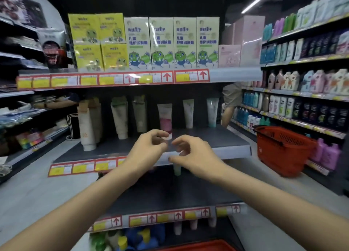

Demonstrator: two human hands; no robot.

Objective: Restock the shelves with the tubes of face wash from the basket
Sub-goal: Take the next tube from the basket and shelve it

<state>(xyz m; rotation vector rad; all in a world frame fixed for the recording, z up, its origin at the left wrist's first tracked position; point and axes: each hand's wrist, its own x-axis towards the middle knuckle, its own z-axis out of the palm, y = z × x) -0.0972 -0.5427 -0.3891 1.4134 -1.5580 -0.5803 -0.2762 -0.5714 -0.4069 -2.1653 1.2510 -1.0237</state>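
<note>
Right now both hands hang before the middle shelf (226, 139), fingers loosely curled and holding nothing. The left hand (149, 147) and right hand (192, 152) are close together, fingertips nearly meeting. Just behind them the pink-and-white tube (165, 116) stands cap-down on that shelf, its cap beside the left hand's fingertips; whether they touch cannot be told. Other tubes (120, 118) stand in a row on either side. A red basket (198, 246) shows its rim at the bottom edge, below the forearms.

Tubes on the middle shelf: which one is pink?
The pink-banded tube, third from the right; the rest are white, cream or green-tinted.
</note>
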